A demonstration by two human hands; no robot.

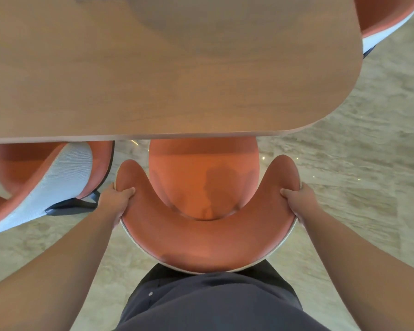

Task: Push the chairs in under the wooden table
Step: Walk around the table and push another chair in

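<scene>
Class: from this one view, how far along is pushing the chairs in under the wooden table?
Done: nothing clearly finished. In hand: the left hand and right hand grip the curved backrest of the orange chair, whose seat front is just under the wooden table. Left: the angled neighbouring chair still sticks out.

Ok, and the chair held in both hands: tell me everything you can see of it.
The held chair is upholstered in orange fabric inside, with a curved wraparound backrest whose outer shell shows as a pale woven edge. It stands upright facing the wooden table, the front of its seat already under the table edge, the backrest still clear of it. The left hand and right hand grip the two backrest wings, thumbs on the inner face. Its legs are hidden.
</scene>
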